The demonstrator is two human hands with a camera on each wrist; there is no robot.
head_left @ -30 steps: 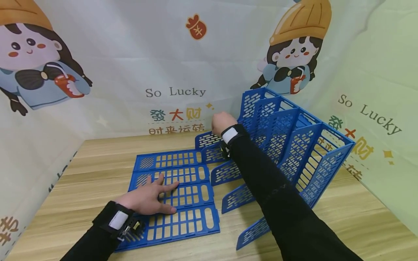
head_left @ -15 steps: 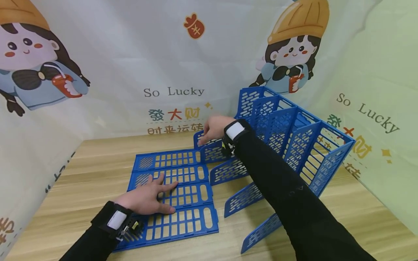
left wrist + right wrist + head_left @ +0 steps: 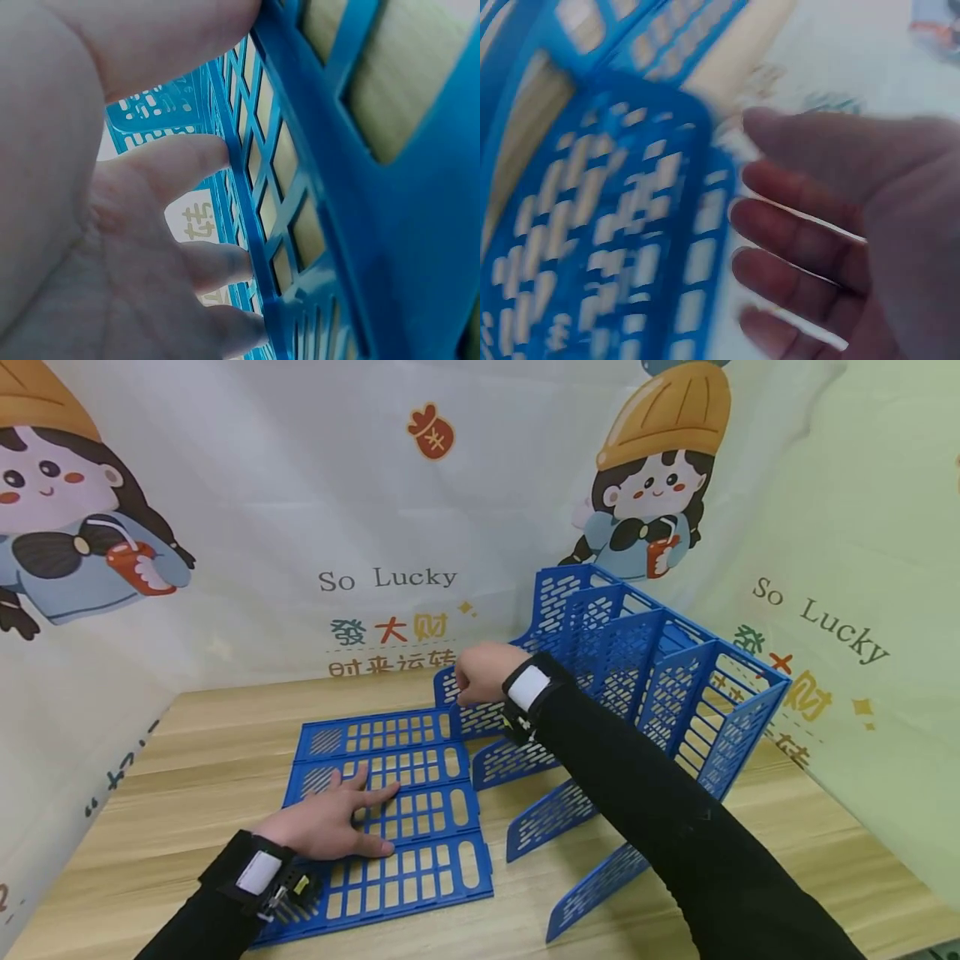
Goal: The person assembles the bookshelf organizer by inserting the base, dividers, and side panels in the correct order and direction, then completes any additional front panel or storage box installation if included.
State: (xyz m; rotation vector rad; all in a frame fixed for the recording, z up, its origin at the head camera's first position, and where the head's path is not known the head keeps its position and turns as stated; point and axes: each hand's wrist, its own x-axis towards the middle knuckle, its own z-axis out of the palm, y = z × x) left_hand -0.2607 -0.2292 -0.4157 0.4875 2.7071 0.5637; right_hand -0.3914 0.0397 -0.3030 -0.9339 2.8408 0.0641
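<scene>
A blue plastic file rack with slotted walls is partly unfolded on the table. My left hand (image 3: 330, 820) lies on its flat, ladder-like panel (image 3: 438, 839), fingers spread. The left wrist view has those fingertips (image 3: 214, 262) right at the panel's ribs. To the right stands the upright part (image 3: 633, 631), its dividers side by side. Lower flaps (image 3: 551, 818) fan out from it towards the panel. My right hand (image 3: 487, 675) is over the rearmost flaps. In the blurred right wrist view, its thumb and fingers (image 3: 802, 217) stand apart beside a slotted divider (image 3: 615, 217), holding nothing.
A wood-grain table (image 3: 225, 752) carries the rack. White printed cloth (image 3: 262, 510) hangs behind and along both sides, close behind the rack's upright part. My right sleeve (image 3: 637, 777) crosses over the front flaps and hides part of them.
My right hand has come down and a little nearer along the rear flaps. The front flaps have swung slightly to the right. My left hand stays on the panel; the head view has shifted slightly.
</scene>
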